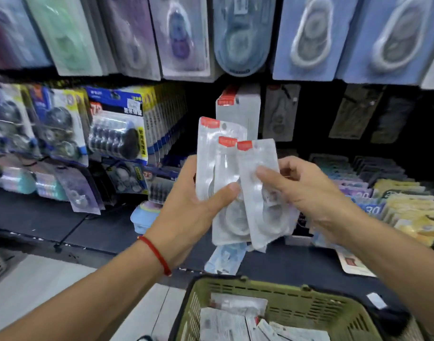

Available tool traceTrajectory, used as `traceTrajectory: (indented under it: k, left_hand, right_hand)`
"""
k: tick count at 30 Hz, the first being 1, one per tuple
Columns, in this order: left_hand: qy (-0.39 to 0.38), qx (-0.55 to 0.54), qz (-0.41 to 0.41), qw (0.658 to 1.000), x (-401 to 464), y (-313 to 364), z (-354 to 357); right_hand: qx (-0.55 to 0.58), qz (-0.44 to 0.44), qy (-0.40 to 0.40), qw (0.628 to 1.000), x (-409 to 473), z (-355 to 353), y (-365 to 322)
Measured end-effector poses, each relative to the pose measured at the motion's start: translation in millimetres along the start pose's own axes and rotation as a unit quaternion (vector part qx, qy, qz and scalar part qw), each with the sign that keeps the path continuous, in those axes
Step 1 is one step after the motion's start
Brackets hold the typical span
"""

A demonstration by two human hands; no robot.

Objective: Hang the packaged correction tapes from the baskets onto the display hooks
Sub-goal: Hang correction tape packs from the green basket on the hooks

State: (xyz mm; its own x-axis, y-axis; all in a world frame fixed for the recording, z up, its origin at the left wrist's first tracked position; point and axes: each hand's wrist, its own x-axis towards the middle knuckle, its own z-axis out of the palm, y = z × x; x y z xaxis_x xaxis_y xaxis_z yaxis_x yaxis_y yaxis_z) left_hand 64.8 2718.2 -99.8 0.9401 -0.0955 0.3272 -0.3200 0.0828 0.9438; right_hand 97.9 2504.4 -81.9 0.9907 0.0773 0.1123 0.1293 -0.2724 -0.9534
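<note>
— Where were the packets?

— Fanned upright between both hands, above the green basket point(282, 301); the left hand point(193, 207) gripped two packets point(218, 168), thumb across their fronts; the right hand point(307, 190) pinched the front packet point(262, 190) at its middle.

— And the rest?

— More packets point(235, 321) lay in the basket; a matching one point(238, 107) hung behind.

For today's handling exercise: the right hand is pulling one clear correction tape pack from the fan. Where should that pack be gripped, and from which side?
Grip the front pack at its flat lower half, coming from the right, as the right hand does. Its red-tabbed top with the hang hole stays free for a hook, and the left hand blocks the other side, holding the remaining packs.
</note>
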Motion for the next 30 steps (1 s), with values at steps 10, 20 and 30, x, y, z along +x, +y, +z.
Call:
traceTrajectory:
  k: [10, 20, 30]
  left_hand:
    - [0.156, 0.103, 0.118, 0.975, 32, -7, 19]
    - [0.190, 0.072, 0.120, 0.972, 35, 1, 15]
    - [0.192, 0.047, 0.128, 0.972, 36, -3, 20]
  right_hand:
    - [0.032, -0.118, 0.194, 0.973, 29, -34, -7]
    - [0.057, -0.155, 0.192, 0.967, 40, -35, -10]
    - [0.035, -0.185, 0.264, 0.946, 45, -24, -3]
